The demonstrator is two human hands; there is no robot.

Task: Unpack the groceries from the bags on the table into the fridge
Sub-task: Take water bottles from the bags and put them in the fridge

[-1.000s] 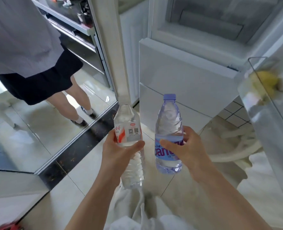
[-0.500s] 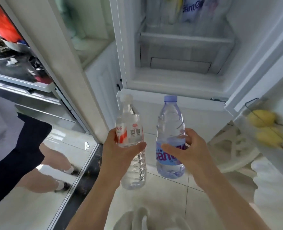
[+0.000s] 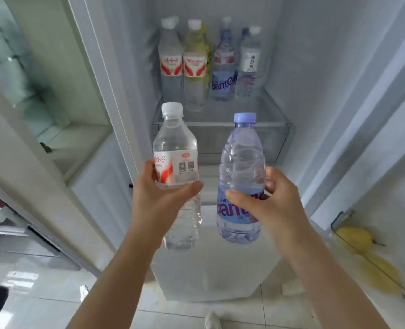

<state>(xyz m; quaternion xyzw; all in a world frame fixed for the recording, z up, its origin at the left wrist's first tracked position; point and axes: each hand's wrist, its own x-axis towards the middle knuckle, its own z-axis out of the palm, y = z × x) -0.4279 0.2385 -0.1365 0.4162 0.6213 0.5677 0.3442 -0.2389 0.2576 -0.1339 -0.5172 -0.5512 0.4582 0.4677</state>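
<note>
- Left hand (image 3: 160, 203), lower centre of frame: grip wrapped round a clear white-capped bottle (image 3: 176, 167) with a red-and-white label, held upright.
- Right hand (image 3: 268, 205), just right of it: grip curled round a blue-capped bottle (image 3: 240, 172) with a blue label, upright; the two bottles side by side, apart.
- Yellow fruit (image 3: 354, 236) in the door shelf, lower right edge.
- Behind, open fridge (image 3: 315, 67); four shelf bottles (image 3: 208, 60) stand in a row at upper centre.
</note>
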